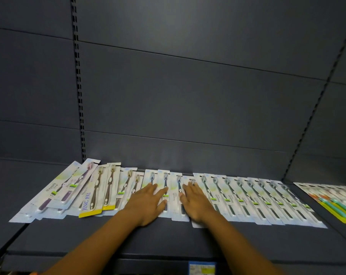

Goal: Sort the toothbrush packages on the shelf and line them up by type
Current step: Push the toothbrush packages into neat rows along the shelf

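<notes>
Flat white toothbrush packages lie along the dark shelf (168,237). On the right, several dark-green-brush packages (267,201) form an even overlapping row. In the middle lie three dark-blue-brush packages (177,195). My left hand (146,205) rests flat on them, fingers spread. My right hand (196,203) lies flat on the package beside them, at the left end of the green row. To the left, gold-brush packages with yellow ends (97,193) and purple-brush packages (57,193) sit in a loose, crooked pile.
A different set of packages with yellow-green edges and teal brushes (334,203) lies at the far right. A slotted upright (80,108) runs up the back panel. A blue price tag (202,268) sits on the shelf's front edge.
</notes>
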